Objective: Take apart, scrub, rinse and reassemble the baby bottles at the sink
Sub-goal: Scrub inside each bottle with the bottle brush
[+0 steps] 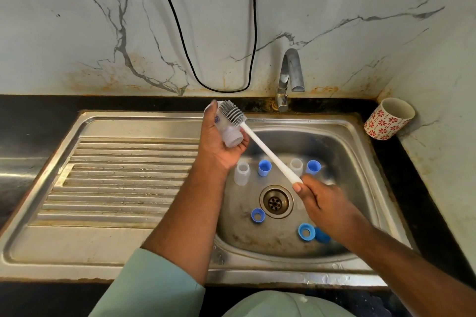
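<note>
Black stone surface [38, 121] frames a worn steel sink [360, 136] with a ribbed drainboard. Nearest, beside the right hand [325, 203], blue threaded rings [306, 232] lie by the drain. That grip is curled round the white handle of a long grey-bristled bottle brush [270, 153]. Just beyond it stand clear bottles [242, 173] and blue caps [264, 168]. Farther, the left hand [219, 141] grips a clear baby bottle [229, 134], brush head touching it. Behind are a steel tap [289, 77] and patterned mug [389, 118].

Single head view, close, looking steeply down over sink [334, 126].
</note>
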A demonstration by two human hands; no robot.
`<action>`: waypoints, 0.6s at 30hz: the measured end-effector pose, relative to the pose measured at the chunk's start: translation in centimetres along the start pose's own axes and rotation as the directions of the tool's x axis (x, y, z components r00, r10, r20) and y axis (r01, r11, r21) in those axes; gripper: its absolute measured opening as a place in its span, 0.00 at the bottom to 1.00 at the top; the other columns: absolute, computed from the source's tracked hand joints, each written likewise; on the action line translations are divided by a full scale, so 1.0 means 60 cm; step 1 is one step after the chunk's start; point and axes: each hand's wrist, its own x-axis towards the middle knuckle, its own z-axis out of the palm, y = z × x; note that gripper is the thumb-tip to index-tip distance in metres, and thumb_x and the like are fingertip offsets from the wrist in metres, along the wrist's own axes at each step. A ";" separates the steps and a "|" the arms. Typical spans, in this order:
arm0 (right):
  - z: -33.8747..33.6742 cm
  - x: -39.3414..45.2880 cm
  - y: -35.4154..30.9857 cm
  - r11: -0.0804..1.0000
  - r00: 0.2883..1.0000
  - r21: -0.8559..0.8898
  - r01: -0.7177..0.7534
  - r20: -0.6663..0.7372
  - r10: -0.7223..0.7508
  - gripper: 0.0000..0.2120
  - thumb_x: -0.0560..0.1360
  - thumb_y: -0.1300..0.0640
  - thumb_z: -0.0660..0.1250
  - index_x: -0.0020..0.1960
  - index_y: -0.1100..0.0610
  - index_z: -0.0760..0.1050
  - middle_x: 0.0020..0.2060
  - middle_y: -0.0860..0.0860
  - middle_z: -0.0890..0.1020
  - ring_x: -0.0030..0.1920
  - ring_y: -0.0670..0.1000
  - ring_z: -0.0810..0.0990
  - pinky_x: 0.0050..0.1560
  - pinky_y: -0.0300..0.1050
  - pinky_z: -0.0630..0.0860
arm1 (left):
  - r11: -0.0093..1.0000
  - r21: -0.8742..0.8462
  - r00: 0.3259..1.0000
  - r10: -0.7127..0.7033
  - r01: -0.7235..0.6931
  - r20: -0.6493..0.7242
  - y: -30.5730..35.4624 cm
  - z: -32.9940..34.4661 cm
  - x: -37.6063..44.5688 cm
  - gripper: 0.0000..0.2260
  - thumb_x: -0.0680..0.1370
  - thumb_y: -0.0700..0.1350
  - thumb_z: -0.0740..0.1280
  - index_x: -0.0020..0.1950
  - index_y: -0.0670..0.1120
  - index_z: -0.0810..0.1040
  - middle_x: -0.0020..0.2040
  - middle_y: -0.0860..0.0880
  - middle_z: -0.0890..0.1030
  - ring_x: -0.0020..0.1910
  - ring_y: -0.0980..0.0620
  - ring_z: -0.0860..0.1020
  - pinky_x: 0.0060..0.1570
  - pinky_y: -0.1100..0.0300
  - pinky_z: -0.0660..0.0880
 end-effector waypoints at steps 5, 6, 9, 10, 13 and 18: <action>0.002 0.006 -0.013 0.999 0.999 -0.049 0.017 -0.039 -0.019 0.20 0.75 0.35 0.42 0.45 0.47 0.65 0.30 0.51 0.76 0.28 0.48 0.75 0.33 0.51 0.78 | 0.996 0.034 0.994 0.082 -0.079 -0.075 -0.009 0.008 -0.003 0.23 0.74 0.64 0.67 0.58 0.47 0.75 0.44 0.46 0.76 0.42 0.51 0.76 0.35 0.58 0.77; -0.001 0.000 -0.008 0.995 1.000 -0.093 0.018 -0.011 -0.020 0.21 0.74 0.34 0.41 0.46 0.47 0.64 0.30 0.50 0.76 0.29 0.49 0.76 0.33 0.50 0.78 | 0.996 0.014 0.991 0.087 -0.086 -0.102 0.002 0.005 -0.002 0.23 0.75 0.64 0.66 0.58 0.47 0.75 0.45 0.46 0.76 0.42 0.50 0.76 0.36 0.58 0.76; -0.009 -0.012 0.001 0.993 0.999 -0.117 0.002 0.040 0.003 0.19 0.73 0.34 0.42 0.44 0.46 0.63 0.30 0.50 0.76 0.28 0.47 0.75 0.32 0.46 0.77 | 0.994 0.092 0.991 0.061 -0.051 -0.118 0.016 -0.006 -0.005 0.25 0.76 0.64 0.65 0.62 0.46 0.74 0.45 0.44 0.77 0.41 0.50 0.77 0.34 0.58 0.75; -0.008 -0.005 -0.003 0.998 1.000 -0.069 0.002 0.016 -0.001 0.19 0.74 0.35 0.43 0.43 0.47 0.64 0.29 0.50 0.75 0.27 0.47 0.73 0.31 0.48 0.76 | 0.988 0.151 0.995 0.029 -0.015 -0.094 0.011 -0.009 -0.006 0.25 0.76 0.65 0.65 0.60 0.46 0.75 0.43 0.45 0.78 0.38 0.51 0.76 0.31 0.61 0.74; -0.007 0.016 -0.014 1.000 0.999 -0.011 0.016 -0.048 -0.017 0.16 0.79 0.39 0.48 0.43 0.49 0.66 0.29 0.51 0.75 0.26 0.46 0.70 0.30 0.48 0.74 | 0.985 0.166 0.998 -0.037 0.046 -0.051 0.003 -0.009 -0.010 0.26 0.76 0.66 0.63 0.55 0.44 0.76 0.37 0.46 0.78 0.31 0.53 0.75 0.26 0.64 0.72; -0.010 -0.009 -0.001 0.985 0.998 -0.171 -0.002 0.057 0.012 0.21 0.74 0.34 0.41 0.46 0.47 0.64 0.30 0.50 0.76 0.28 0.48 0.75 0.31 0.46 0.78 | 0.997 0.072 0.994 0.035 -0.027 -0.106 0.026 -0.026 0.004 0.26 0.75 0.64 0.66 0.62 0.44 0.74 0.44 0.44 0.78 0.39 0.51 0.78 0.40 0.60 0.77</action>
